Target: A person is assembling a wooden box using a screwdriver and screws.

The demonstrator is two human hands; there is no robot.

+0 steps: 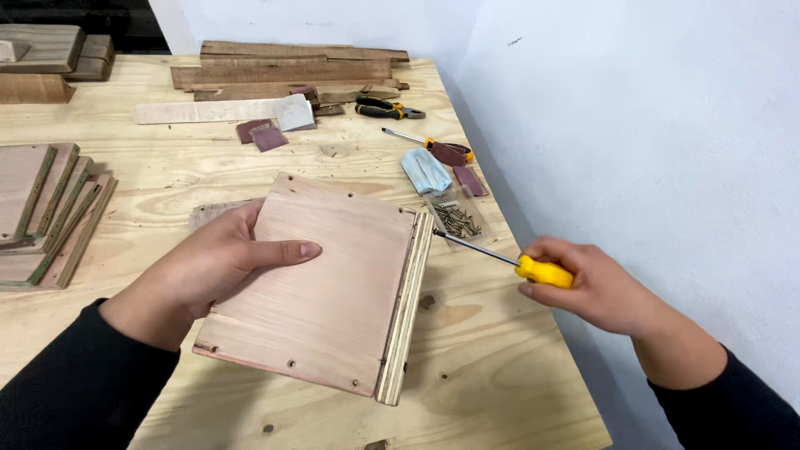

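Head view: clear packet (459, 218) beside screwdriver (500, 258) holds screws (457, 221).

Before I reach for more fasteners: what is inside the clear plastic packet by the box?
The clear packet holds a heap of dark screws. The screwdriver shaft in the right hand crosses its near corner, and what lies under the heap is hidden.

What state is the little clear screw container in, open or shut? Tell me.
Open, as far as the view shows: the clear container lies flat on the workbench with loose screws exposed and no lid visible over them.
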